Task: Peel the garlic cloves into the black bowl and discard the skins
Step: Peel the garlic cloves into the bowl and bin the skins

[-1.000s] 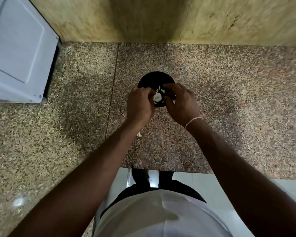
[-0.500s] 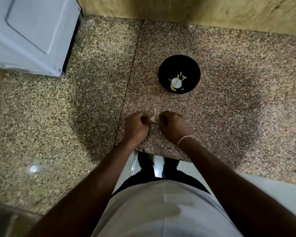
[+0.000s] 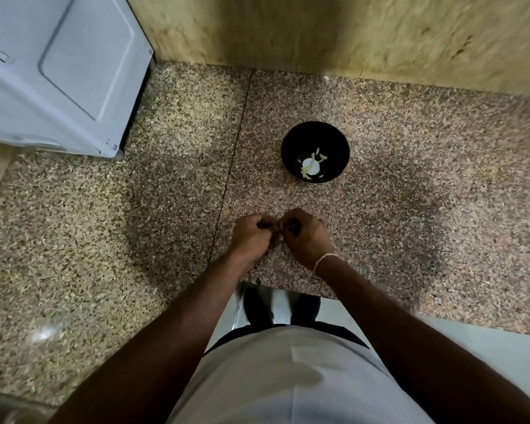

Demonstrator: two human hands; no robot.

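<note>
A black bowl [image 3: 315, 151] stands on the speckled granite counter [image 3: 410, 194], holding a white garlic piece [image 3: 311, 166] and a few pale slivers. Nearer the counter's front edge, my left hand [image 3: 250, 237] and my right hand [image 3: 306, 237] are held close together with curled fingers. Between their fingertips they pinch a small pale garlic clove [image 3: 280, 226], mostly hidden by the fingers. Both hands are well short of the bowl.
A white appliance [image 3: 58, 71] stands at the back left of the counter. A tan stone wall [image 3: 349, 35] runs along the back. The counter's front edge [image 3: 288, 289] lies just below my wrists, with the floor and my feet under it.
Both hands came back from the bowl toward the counter's front edge. They stay together, working a small clove between the fingertips.
</note>
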